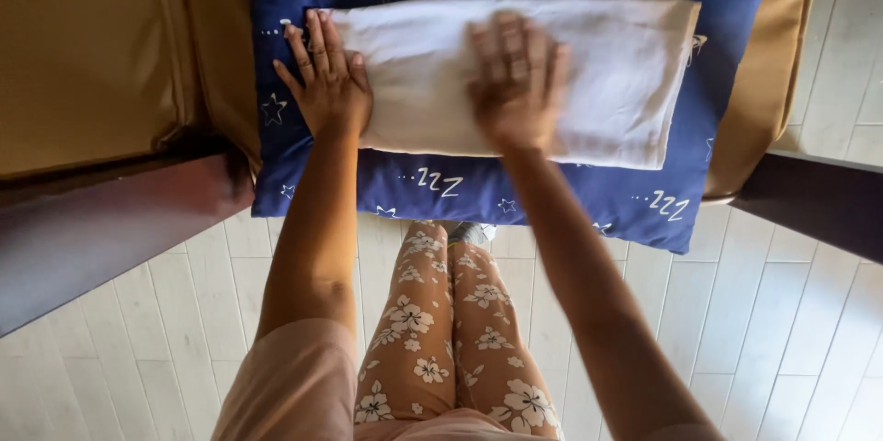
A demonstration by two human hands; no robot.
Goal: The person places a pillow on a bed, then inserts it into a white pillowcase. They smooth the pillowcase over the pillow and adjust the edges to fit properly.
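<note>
White folded cloth (515,73) lies flat across the upper half of a navy cushion (515,193) printed with white stars and small letter marks; the cushion sits on a tan seat (101,55), its near edge hanging over the pale plank floor (763,331).

Head view, the only one: your left hand (326,82) is open, fingers spread, palm pressing the cloth's left end, with the fingertips reaching past the cloth edge onto the cushion. Your right hand (517,78) is blurred but looks open and flat on the cloth's middle, gripping nothing.

Judgement on doing it well: keep the left palm planted as an anchor so the fold doesn't creep. Sweep the right palm flat toward the cloth's right end, which looks slightly puffed near the lower right corner. Press lightly, since the cushion is soft and will give.

No packages, labels or signs visible. The only markings are the cushion's white prints: stars near its top edge and left side, letter clusters along its near edge. Dark wooden armrests (101,229) flank the seat; floral leggings (451,331) show below.
</note>
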